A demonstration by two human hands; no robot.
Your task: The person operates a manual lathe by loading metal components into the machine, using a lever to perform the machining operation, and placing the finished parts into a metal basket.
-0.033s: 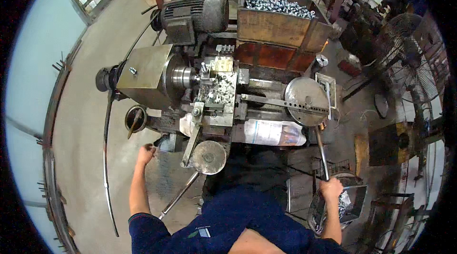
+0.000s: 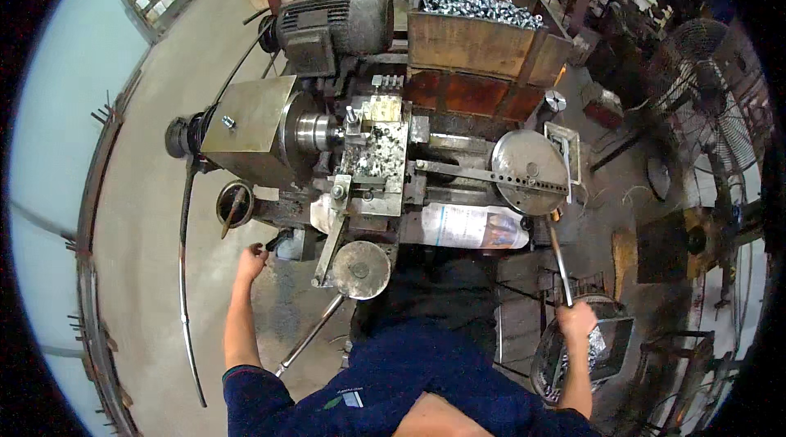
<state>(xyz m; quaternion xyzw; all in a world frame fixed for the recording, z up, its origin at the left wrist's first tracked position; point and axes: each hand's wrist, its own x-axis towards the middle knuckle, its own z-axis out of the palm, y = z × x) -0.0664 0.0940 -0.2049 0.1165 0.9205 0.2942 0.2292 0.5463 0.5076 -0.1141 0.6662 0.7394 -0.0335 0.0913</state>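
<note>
My right hand (image 2: 577,320) is closed around the end of a metal lever (image 2: 560,261). This lever runs down from a round steel disc (image 2: 530,172) at the right of a lathe-like machine. My left hand (image 2: 253,260) has its fingers curled at the machine's front left, against a small dark part beside a grey block (image 2: 290,246); what it holds is hidden. Near the middle, the spindle chuck (image 2: 315,132) faces a tool slide (image 2: 381,160) strewn with metal chips. A second lever (image 2: 311,335) slants down from a smaller disc (image 2: 361,270), with neither hand on it.
A rusty metal bin (image 2: 467,42) full of small shiny metal parts stands behind the machine. Beneath my right arm is a tray (image 2: 618,351) with metal pieces. A motor (image 2: 336,27) sits at the back, a round pot (image 2: 235,204) at left, a fan (image 2: 704,101) at far right.
My right hand and the lever's end have swung slightly to the right. My left hand has shifted up a little, its fingers still curled.
</note>
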